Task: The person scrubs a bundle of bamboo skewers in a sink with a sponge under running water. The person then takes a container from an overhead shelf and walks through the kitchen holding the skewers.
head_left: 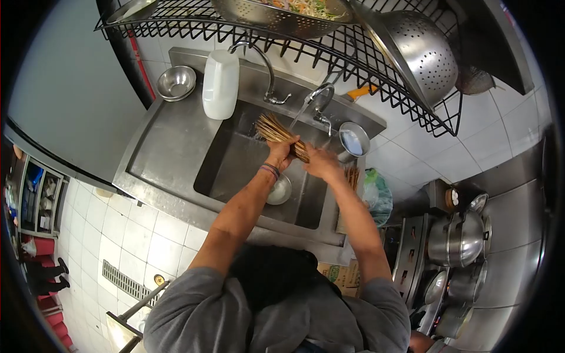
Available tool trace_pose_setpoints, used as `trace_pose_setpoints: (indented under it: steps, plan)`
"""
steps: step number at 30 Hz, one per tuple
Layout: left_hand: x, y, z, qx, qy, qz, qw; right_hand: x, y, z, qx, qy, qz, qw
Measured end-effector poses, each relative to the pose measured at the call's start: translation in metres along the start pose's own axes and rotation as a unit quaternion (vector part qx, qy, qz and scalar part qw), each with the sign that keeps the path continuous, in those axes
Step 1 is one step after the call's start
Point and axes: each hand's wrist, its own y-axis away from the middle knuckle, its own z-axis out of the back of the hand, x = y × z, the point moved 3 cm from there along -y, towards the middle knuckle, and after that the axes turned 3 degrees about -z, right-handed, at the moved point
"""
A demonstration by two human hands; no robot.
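A bundle of thin brown sticks (271, 126) lies slanted over the metal sink (220, 170), its splayed end toward the upper left. My left hand (281, 152) is wrapped round the middle of the bundle, with bands on the wrist. At the bundle's lower right end, my right hand (321, 162) is closed on it. Water runs from the right faucet (321, 93) just above the sticks. Below my hands a round metal bowl (279, 191) sits in the sink, partly hidden by my left forearm.
A white jug (221, 85) and metal bowls (176, 83) stand behind the sink's left side. A metal cup (354, 140) is at the right corner, near a green plastic bag (379, 197). Overhead hangs a black wire rack (329, 50) with a colander (421, 56).
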Motion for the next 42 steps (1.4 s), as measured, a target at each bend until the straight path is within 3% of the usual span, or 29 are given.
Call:
trace_pose_setpoints:
  steps: [2,6,9,12,16,19,20,22,23,24,26,28,29,32,33,35,37,40,42]
  plan:
    - [0.001,0.008,-0.007,-0.017,-0.030,-0.018,0.999,0.017,0.001,-0.007,-0.018,0.081,-0.035,0.996]
    - [-0.035,0.018,-0.009,0.014,-0.061,-0.045,0.997,0.010,0.012,-0.026,-0.161,0.056,0.044,0.984]
    - [-0.060,0.010,0.008,0.051,-0.104,-0.063,0.991,0.010,0.027,-0.010,-0.149,0.098,0.071,0.981]
    - [-0.070,0.013,0.018,0.038,-0.107,-0.089,0.990,0.000,0.043,0.002,-0.113,0.117,0.091,0.983]
    - [-0.077,0.021,0.047,-0.013,-0.221,-0.057,0.974,-0.032,0.069,-0.012,-0.090,0.208,0.121,0.966]
    - [-0.078,0.000,0.127,0.039,-0.385,-0.160,0.908,-0.102,0.059,-0.063,0.181,0.232,-0.028,0.955]
    - [-0.085,0.019,0.126,0.036,-0.407,-0.196,0.891,-0.099,0.060,-0.063,0.169,0.198,-0.015,0.965]
    - [-0.061,0.060,0.131,-0.070,-0.319,-0.114,0.938,-0.077,0.065,-0.049,0.145,0.140,0.019,0.979]
    - [-0.042,0.087,0.120,-0.002,-0.250,-0.005,0.968,-0.055,0.068,-0.042,0.159,0.090,-0.016,0.983]
    - [-0.031,0.121,0.096,0.034,-0.192,0.085,0.977,-0.038,0.068,-0.043,0.157,0.029,0.012,0.987]
    - [-0.011,0.171,0.061,0.041,-0.083,0.269,0.959,-0.008,0.063,-0.053,0.187,-0.103,0.054,0.975]
    - [0.009,0.187,0.051,-0.036,0.054,0.452,0.890,0.010,0.044,-0.095,0.168,-0.173,0.141,0.960]
    - [0.006,0.190,0.044,0.059,0.052,0.389,0.918,0.025,0.045,-0.090,0.191,-0.161,0.154,0.956]
    - [0.027,0.158,0.106,0.003,0.116,0.303,0.946,0.028,0.025,-0.059,0.208,-0.241,0.187,0.929]
    - [0.011,0.167,0.099,-0.026,0.082,0.281,0.956,0.021,0.016,-0.029,0.212,-0.199,0.118,0.949]
    - [-0.005,0.176,0.109,-0.090,0.078,0.262,0.958,-0.035,-0.040,-0.050,-0.097,-0.062,0.031,0.993]
    - [-0.016,0.178,0.116,-0.098,0.036,0.215,0.971,-0.068,-0.065,-0.028,-0.273,0.102,-0.048,0.955]
    - [-0.022,0.178,0.110,-0.064,0.012,0.181,0.981,-0.117,-0.124,-0.054,-0.410,0.129,-0.082,0.899]
    - [-0.035,0.195,0.076,-0.064,-0.005,0.190,0.980,-0.114,-0.125,-0.051,-0.315,0.286,-0.070,0.903]
